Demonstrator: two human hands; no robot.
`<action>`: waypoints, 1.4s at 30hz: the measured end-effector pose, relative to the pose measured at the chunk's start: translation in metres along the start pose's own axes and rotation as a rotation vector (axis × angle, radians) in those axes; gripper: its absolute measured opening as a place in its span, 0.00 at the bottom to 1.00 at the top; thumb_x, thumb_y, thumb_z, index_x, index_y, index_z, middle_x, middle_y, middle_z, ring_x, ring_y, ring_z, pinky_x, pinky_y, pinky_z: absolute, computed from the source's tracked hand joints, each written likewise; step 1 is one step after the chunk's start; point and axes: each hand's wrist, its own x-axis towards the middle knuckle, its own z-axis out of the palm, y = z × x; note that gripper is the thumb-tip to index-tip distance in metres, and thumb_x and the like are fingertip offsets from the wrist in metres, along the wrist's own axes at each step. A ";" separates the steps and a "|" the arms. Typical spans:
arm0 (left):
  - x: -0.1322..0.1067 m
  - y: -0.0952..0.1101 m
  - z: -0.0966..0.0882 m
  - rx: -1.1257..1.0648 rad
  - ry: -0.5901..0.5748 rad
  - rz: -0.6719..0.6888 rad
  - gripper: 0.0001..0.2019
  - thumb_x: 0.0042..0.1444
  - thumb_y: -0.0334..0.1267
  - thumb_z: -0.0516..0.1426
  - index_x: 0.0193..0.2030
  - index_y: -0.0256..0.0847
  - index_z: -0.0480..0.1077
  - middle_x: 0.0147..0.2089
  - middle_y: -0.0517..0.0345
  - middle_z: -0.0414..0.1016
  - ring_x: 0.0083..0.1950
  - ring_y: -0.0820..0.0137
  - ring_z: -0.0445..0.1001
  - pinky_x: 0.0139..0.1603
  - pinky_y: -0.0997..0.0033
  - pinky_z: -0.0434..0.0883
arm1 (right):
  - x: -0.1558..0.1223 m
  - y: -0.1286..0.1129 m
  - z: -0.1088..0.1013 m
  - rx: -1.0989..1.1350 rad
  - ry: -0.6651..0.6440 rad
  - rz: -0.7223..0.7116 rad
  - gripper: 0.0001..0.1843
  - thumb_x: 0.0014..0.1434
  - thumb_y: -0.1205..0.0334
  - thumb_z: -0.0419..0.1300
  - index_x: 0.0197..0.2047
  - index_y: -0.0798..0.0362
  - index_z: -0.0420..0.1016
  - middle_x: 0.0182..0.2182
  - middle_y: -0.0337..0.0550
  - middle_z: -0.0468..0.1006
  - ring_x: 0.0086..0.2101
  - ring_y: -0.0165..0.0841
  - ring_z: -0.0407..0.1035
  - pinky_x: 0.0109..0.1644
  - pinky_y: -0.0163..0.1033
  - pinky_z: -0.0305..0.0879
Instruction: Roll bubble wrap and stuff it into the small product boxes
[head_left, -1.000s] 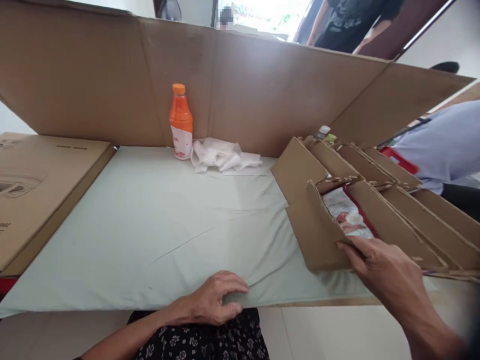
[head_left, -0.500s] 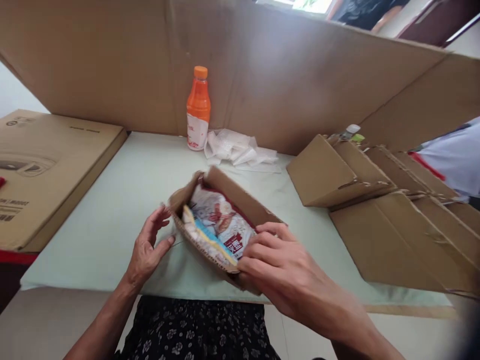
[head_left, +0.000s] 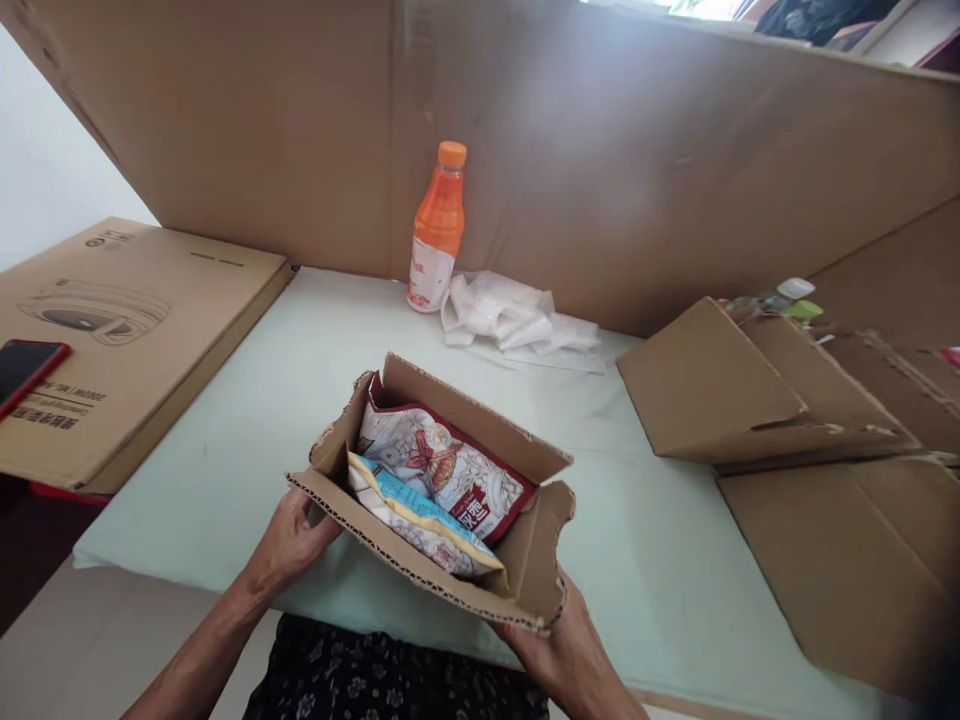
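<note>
An open cardboard box (head_left: 532,560) is held just above the near edge of the pale green table (head_left: 262,400). Inside it lie a red and white snack packet (head_left: 442,470) and a blue and yellow packet (head_left: 420,515). My left hand (head_left: 289,540) grips the box at its left corner, fingers curled under the flap. My right hand (head_left: 555,640) holds the box from below at its right corner, mostly hidden behind the cardboard.
An orange drink bottle (head_left: 437,228) and crumpled white plastic (head_left: 517,318) stand at the back against a tall cardboard wall (head_left: 600,150). Several folded cardboard boxes (head_left: 750,400) lie on the right. A flat carton (head_left: 135,340) with a red phone (head_left: 26,368) sits left.
My right hand drew one box from the stack on the right to the table's near middle. Both hands now hold it from the corners, and the view shifted left.
</note>
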 end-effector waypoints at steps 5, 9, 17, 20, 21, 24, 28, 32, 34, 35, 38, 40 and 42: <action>0.040 0.011 0.003 -0.189 0.073 0.021 0.27 0.46 0.56 0.65 0.46 0.37 0.74 0.46 0.47 0.81 0.47 0.57 0.79 0.47 0.61 0.76 | 0.091 0.000 0.005 0.114 0.113 -0.068 0.34 0.60 0.48 0.63 0.65 0.53 0.67 0.56 0.54 0.76 0.52 0.49 0.73 0.54 0.50 0.73; 0.116 0.021 -0.007 -0.229 0.178 0.186 0.29 0.48 0.53 0.66 0.53 0.37 0.71 0.50 0.48 0.78 0.52 0.59 0.76 0.54 0.61 0.73 | 0.195 0.016 0.008 0.187 0.114 -0.115 0.33 0.55 0.50 0.65 0.62 0.54 0.69 0.54 0.54 0.77 0.51 0.47 0.73 0.55 0.51 0.71; 0.230 0.019 0.005 -0.231 0.311 0.279 0.32 0.48 0.50 0.63 0.57 0.36 0.68 0.52 0.46 0.76 0.54 0.59 0.75 0.58 0.57 0.71 | 0.321 0.053 0.061 0.385 0.291 -0.071 0.34 0.56 0.54 0.59 0.64 0.55 0.65 0.56 0.56 0.76 0.48 0.43 0.74 0.49 0.48 0.74; 0.232 0.007 0.016 -0.229 0.357 0.285 0.30 0.50 0.48 0.62 0.58 0.38 0.66 0.54 0.46 0.75 0.55 0.61 0.74 0.59 0.57 0.70 | 0.322 0.066 0.079 0.391 0.301 -0.059 0.31 0.59 0.54 0.56 0.64 0.57 0.65 0.55 0.56 0.76 0.47 0.41 0.74 0.48 0.46 0.75; 0.231 0.004 0.017 -0.228 0.369 0.291 0.29 0.51 0.48 0.62 0.57 0.38 0.67 0.53 0.47 0.75 0.54 0.61 0.74 0.60 0.57 0.70 | 0.320 0.070 0.081 0.383 0.296 -0.063 0.30 0.60 0.54 0.55 0.64 0.56 0.66 0.54 0.55 0.77 0.46 0.40 0.75 0.49 0.46 0.75; 0.231 -0.002 0.015 -0.213 0.385 0.279 0.26 0.52 0.49 0.62 0.54 0.37 0.69 0.51 0.47 0.76 0.53 0.61 0.75 0.60 0.57 0.70 | 0.312 0.081 0.070 0.349 0.294 -0.083 0.24 0.60 0.57 0.55 0.59 0.52 0.72 0.53 0.51 0.78 0.50 0.40 0.74 0.52 0.47 0.74; 0.232 -0.004 0.014 -0.179 0.400 0.256 0.25 0.53 0.49 0.61 0.54 0.36 0.69 0.48 0.48 0.77 0.50 0.62 0.75 0.58 0.59 0.70 | 0.312 0.101 0.013 -0.007 0.427 -0.146 0.20 0.61 0.63 0.53 0.54 0.50 0.76 0.58 0.52 0.75 0.60 0.44 0.67 0.65 0.55 0.62; 0.232 -0.004 0.017 -0.151 0.425 0.256 0.25 0.53 0.48 0.61 0.55 0.36 0.69 0.47 0.50 0.76 0.48 0.64 0.75 0.55 0.60 0.71 | 0.341 0.115 -0.043 -0.484 0.398 -0.105 0.33 0.54 0.73 0.53 0.63 0.51 0.72 0.65 0.54 0.68 0.62 0.50 0.62 0.61 0.59 0.62; 0.231 -0.003 0.018 -0.142 0.438 0.254 0.25 0.53 0.48 0.61 0.55 0.36 0.69 0.46 0.50 0.76 0.47 0.64 0.75 0.54 0.60 0.71 | 0.363 0.116 -0.054 -0.590 0.295 -0.095 0.34 0.52 0.75 0.55 0.62 0.50 0.74 0.66 0.54 0.67 0.62 0.52 0.61 0.59 0.60 0.62; 0.230 -0.003 0.018 -0.140 0.438 0.256 0.25 0.53 0.48 0.61 0.55 0.36 0.69 0.46 0.50 0.76 0.47 0.64 0.74 0.54 0.61 0.71 | 0.374 0.116 -0.057 -0.601 0.259 -0.096 0.30 0.52 0.75 0.56 0.58 0.50 0.77 0.65 0.54 0.69 0.62 0.52 0.61 0.60 0.60 0.61; 0.230 -0.004 0.018 -0.133 0.430 0.259 0.25 0.54 0.48 0.60 0.55 0.36 0.69 0.47 0.50 0.76 0.47 0.64 0.74 0.54 0.61 0.71 | 0.399 0.115 -0.062 -0.465 0.339 -0.096 0.18 0.57 0.71 0.56 0.46 0.51 0.83 0.56 0.52 0.78 0.58 0.48 0.67 0.61 0.58 0.61; 0.231 -0.005 0.018 -0.127 0.421 0.252 0.25 0.55 0.49 0.60 0.56 0.36 0.69 0.47 0.50 0.76 0.48 0.63 0.74 0.55 0.60 0.70 | 0.405 0.114 -0.072 -0.266 0.540 -0.119 0.15 0.61 0.67 0.55 0.44 0.52 0.83 0.48 0.50 0.82 0.51 0.43 0.72 0.58 0.53 0.65; 0.233 -0.007 0.018 -0.129 0.415 0.246 0.26 0.55 0.49 0.59 0.57 0.37 0.68 0.48 0.49 0.76 0.49 0.63 0.75 0.56 0.59 0.70 | 0.399 0.109 -0.090 -0.045 0.748 -0.190 0.13 0.64 0.63 0.55 0.45 0.52 0.81 0.41 0.45 0.83 0.43 0.38 0.75 0.51 0.46 0.70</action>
